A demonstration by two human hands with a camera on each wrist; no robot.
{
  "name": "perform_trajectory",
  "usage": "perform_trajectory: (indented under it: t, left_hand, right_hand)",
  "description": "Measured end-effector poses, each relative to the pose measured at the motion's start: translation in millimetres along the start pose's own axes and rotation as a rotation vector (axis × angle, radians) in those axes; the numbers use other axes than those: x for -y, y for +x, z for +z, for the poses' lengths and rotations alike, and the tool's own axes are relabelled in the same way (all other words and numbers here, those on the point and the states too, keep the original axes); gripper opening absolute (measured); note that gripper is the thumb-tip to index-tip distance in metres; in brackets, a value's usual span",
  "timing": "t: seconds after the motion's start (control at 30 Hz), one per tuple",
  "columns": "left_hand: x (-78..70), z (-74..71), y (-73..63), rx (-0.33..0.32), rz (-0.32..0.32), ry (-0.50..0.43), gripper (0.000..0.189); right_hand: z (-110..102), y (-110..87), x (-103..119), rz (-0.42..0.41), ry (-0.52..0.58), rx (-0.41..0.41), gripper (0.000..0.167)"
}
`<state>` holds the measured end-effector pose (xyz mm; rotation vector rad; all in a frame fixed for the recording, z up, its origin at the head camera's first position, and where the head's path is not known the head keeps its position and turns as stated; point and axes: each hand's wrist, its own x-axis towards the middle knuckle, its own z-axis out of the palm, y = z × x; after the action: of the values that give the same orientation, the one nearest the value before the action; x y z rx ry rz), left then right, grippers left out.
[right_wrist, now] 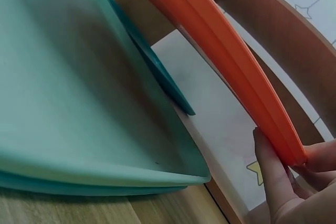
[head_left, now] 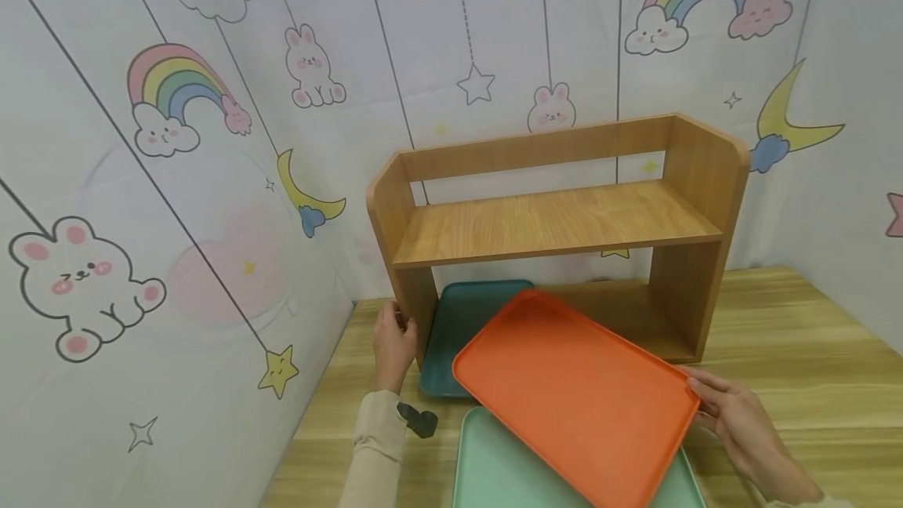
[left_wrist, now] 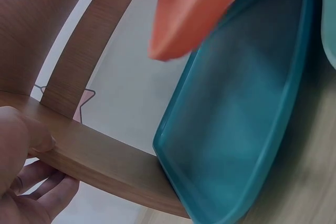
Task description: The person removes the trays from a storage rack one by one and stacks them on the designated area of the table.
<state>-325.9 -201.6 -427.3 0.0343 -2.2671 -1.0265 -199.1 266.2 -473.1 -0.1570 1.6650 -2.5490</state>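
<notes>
In the head view, with the orange tray [head_left: 578, 390] as dial centre: pinching its three o'clock corner in the right grip [head_left: 737, 422] — raised and tilted over part of the mint tray [head_left: 504, 465] at six o'clock; clasping the left side panel [head_left: 416, 300] of the wooden shelf [head_left: 550, 222] with the left grip [head_left: 393, 343] at nine; with the teal tray [head_left: 455, 324] at ten o'clock, partly inside the lower tier — and the wooden shelf at twelve, standing on the desk [head_left: 811, 382].

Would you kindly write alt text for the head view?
Right hand holds an orange tray over a mint tray; left hand grips a wooden shelf by one side. A teal tray lies partly inside the shelf.
</notes>
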Motion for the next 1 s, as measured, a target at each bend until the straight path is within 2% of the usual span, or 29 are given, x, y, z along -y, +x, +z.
perform_trajectory:
  t: [0.2,0.43,0.67,1.0]
  left_hand:
    - [0.6,0.1,0.3,-0.002,0.011,0.000,0.019]
    - [-0.2,-0.4,0.5,0.017,-0.014,0.003,0.020]
    - [-1.2,-0.8,0.4,0.013,-0.009,0.008,0.020]
    - [-2.6,-2.3,-0.2,0.023,-0.021,0.001,0.019]
  right_hand:
    - [2.0,-0.4,-0.4,0.070,-0.075,-0.030,0.024]
    - [3.2,2.1,-5.1,0.046,-0.128,-0.011,0.028]
    - [6.6,3.1,-4.3,0.146,-0.247,-0.053,0.019]
    - [4.5,2.4,-6.7,0.163,-0.287,0.067,0.025]
